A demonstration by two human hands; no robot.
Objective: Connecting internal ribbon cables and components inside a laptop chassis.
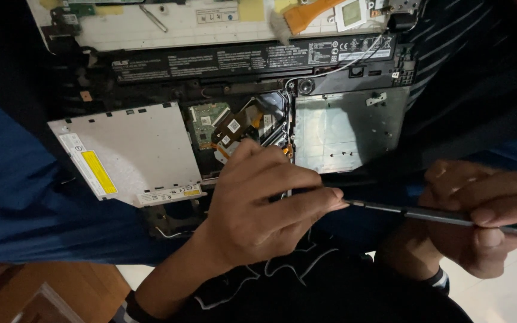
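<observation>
At lower right of the frame, the right hand [483, 218] grips a slim dark screwdriver [432, 214] by its handle; the left hand [258, 203] pinches its tip at centre. It looks light, rigid and slippery, above the opened laptop [342, 128] with its fragile boards.

Optical drive [128, 149]: brushed bare metal casing, matt grey, paper labels yellow and white. Empty drive bay [347, 128]: sheet metal, dull sheen, lightly scratched. Battery [252, 58]: black plastic, matt, printed label. Circuit board [209, 121]: green laminate, semi-gloss. Flex cable [309, 13]: orange film, smooth. Screwdriver [426, 214]: dark metal shaft, satin finish. Blue cloth [19, 197]: woven fabric, matt, creased. Floor [61, 293]: wood, smooth, low gloss.
</observation>
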